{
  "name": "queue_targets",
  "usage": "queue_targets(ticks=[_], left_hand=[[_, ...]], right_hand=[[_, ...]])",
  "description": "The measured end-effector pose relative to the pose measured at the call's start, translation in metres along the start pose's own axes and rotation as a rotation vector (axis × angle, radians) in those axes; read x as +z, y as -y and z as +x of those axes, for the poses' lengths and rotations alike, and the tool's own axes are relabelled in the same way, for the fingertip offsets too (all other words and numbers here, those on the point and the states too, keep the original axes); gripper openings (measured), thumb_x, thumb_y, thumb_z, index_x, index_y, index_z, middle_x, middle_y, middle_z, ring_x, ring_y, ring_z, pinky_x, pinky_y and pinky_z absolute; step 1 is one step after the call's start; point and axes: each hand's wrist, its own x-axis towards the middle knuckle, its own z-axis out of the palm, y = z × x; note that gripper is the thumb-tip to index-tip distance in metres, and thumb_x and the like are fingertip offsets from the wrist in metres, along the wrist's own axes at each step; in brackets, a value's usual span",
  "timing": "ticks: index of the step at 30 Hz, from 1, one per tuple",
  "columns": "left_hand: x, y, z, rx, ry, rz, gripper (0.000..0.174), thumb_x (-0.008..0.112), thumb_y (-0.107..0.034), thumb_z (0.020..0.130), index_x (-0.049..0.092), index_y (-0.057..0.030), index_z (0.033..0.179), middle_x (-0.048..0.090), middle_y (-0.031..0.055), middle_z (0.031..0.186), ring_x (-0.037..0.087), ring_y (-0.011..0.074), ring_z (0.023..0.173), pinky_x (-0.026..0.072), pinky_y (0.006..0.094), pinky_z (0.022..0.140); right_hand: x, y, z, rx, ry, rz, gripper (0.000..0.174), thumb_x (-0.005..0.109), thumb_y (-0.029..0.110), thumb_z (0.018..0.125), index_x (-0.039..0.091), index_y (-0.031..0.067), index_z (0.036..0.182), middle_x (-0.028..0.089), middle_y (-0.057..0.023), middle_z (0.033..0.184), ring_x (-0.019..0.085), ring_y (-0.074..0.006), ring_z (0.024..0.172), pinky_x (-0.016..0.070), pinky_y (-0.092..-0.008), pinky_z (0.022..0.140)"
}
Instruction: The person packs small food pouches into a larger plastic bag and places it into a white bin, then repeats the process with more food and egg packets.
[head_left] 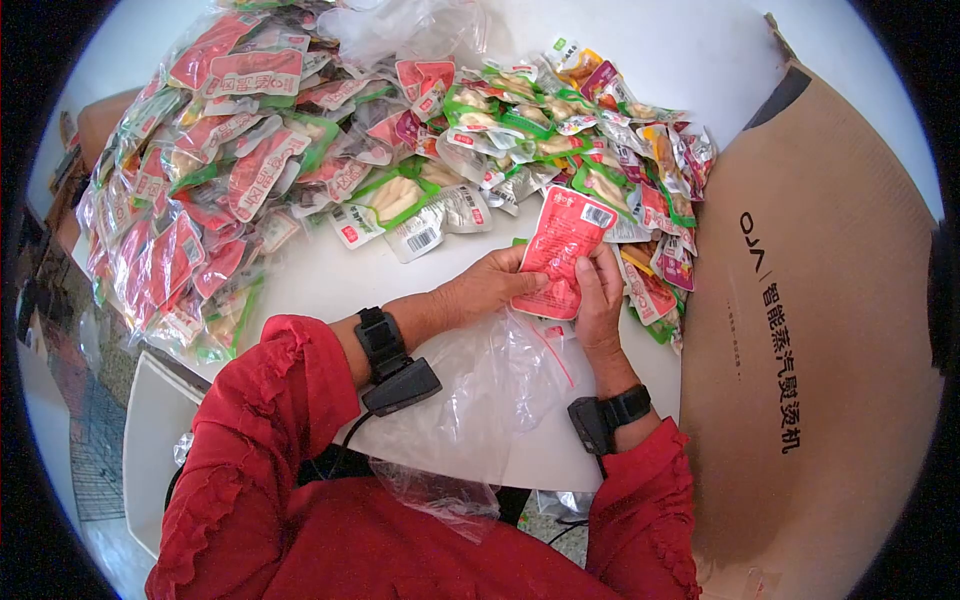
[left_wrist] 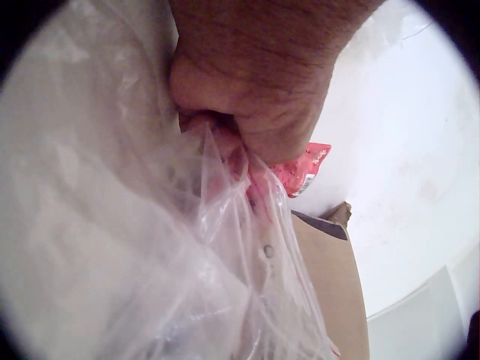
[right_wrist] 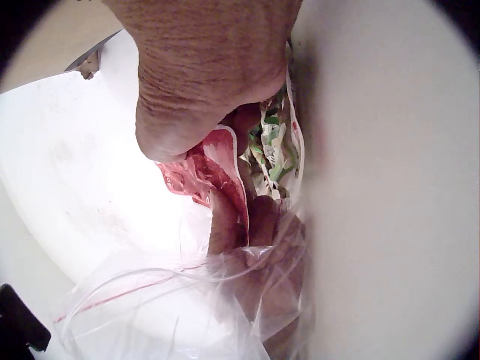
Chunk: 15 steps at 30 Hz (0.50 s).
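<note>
A red sealed food packet [head_left: 566,250] with a barcode is held upright between both hands in the head view. My left hand [head_left: 497,283] grips its lower left side, thumb on the front. My right hand [head_left: 600,300] pinches its lower right side. A clear zip bag [head_left: 530,375] with a red line hangs below the left hand; in the left wrist view the clear plastic [left_wrist: 217,262] gathers at the curled left hand [left_wrist: 251,97]. In the right wrist view, the right hand [right_wrist: 214,82] is at the red packet [right_wrist: 217,169], with green and white packaging [right_wrist: 274,150] behind it.
A large heap of bagged red packets [head_left: 215,150] covers the table's left and back. Loose green, red and purple packets [head_left: 560,120] lie at centre right. A brown cardboard box [head_left: 820,350] stands along the right. Clear plastic [head_left: 430,500] drapes over the table's front edge.
</note>
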Motion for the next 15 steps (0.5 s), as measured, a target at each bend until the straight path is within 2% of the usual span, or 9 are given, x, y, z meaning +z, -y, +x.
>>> queue_targets(ticks=[4,6,7,9,10,12,15], left_hand=[[-0.002,0.005,0.002,0.007,-0.014,0.015,0.032,0.054,-0.012,0.085,0.047,-0.0058,0.115,0.058,0.0047,0.106,0.055,0.0121,0.096,0.0440,0.0260,0.086],[-0.001,0.005,0.002,-0.028,-0.063,0.219,0.035,0.055,-0.015,0.085,0.045,-0.0079,0.117,0.059,0.0017,0.099,0.056,0.0078,0.082,0.0458,0.0222,0.071],[-0.001,0.003,0.001,-0.028,-0.061,0.219,0.035,0.055,-0.015,0.085,0.045,-0.0079,0.117,0.059,0.0017,0.099,0.056,0.0078,0.082,0.0458,0.0222,0.071],[0.000,-0.002,-0.003,-0.078,-0.039,0.334,0.036,0.056,-0.020,0.085,0.044,-0.0097,0.117,0.057,-0.0024,0.087,0.048,0.0039,0.065,0.0390,0.0190,0.055],[0.001,-0.003,-0.003,-0.074,-0.039,0.333,0.036,0.056,-0.020,0.085,0.044,-0.0097,0.117,0.057,-0.0024,0.087,0.048,0.0039,0.065,0.0390,0.0190,0.055],[0.006,-0.006,-0.006,-0.025,-0.061,0.311,0.034,0.054,-0.021,0.085,0.045,-0.0105,0.116,0.053,-0.0050,0.078,0.039,0.0027,0.057,0.0319,0.0186,0.048],[0.009,-0.004,-0.004,0.066,-0.077,0.175,0.029,0.052,-0.022,0.086,0.046,-0.0106,0.112,0.053,-0.0040,0.077,0.042,0.0029,0.058,0.0337,0.0185,0.049]], right_hand=[[0.000,0.000,0.001,0.003,-0.018,-0.040,0.013,0.045,0.015,0.087,0.049,0.0037,0.093,0.051,-0.0010,0.086,0.046,-0.0076,0.078,0.0389,-0.0229,0.072],[-0.001,-0.001,0.001,0.020,-0.049,0.017,0.015,0.045,0.016,0.088,0.050,0.0037,0.094,0.051,-0.0009,0.088,0.046,-0.0068,0.077,0.0394,-0.0229,0.071],[-0.002,-0.001,0.001,0.020,-0.051,0.015,0.015,0.045,0.016,0.088,0.050,0.0037,0.094,0.051,-0.0009,0.088,0.046,-0.0068,0.077,0.0394,-0.0229,0.071],[-0.003,-0.001,0.001,0.050,-0.080,0.037,0.017,0.045,0.018,0.088,0.049,0.0036,0.097,0.052,-0.0006,0.089,0.047,-0.0066,0.079,0.0404,-0.0237,0.074],[-0.003,-0.001,0.001,0.048,-0.078,0.035,0.017,0.045,0.018,0.088,0.049,0.0036,0.097,0.052,-0.0006,0.089,0.047,-0.0066,0.079,0.0404,-0.0237,0.074],[-0.002,0.002,0.001,0.089,-0.033,0.179,0.022,0.049,0.016,0.086,0.046,0.0031,0.104,0.053,-0.0036,0.095,0.050,-0.0091,0.085,0.0410,-0.0247,0.078],[0.002,0.006,0.003,0.019,0.043,0.049,0.031,0.053,0.012,0.083,0.041,0.0027,0.111,0.053,-0.0075,0.103,0.051,-0.0125,0.091,0.0411,-0.0256,0.081]])
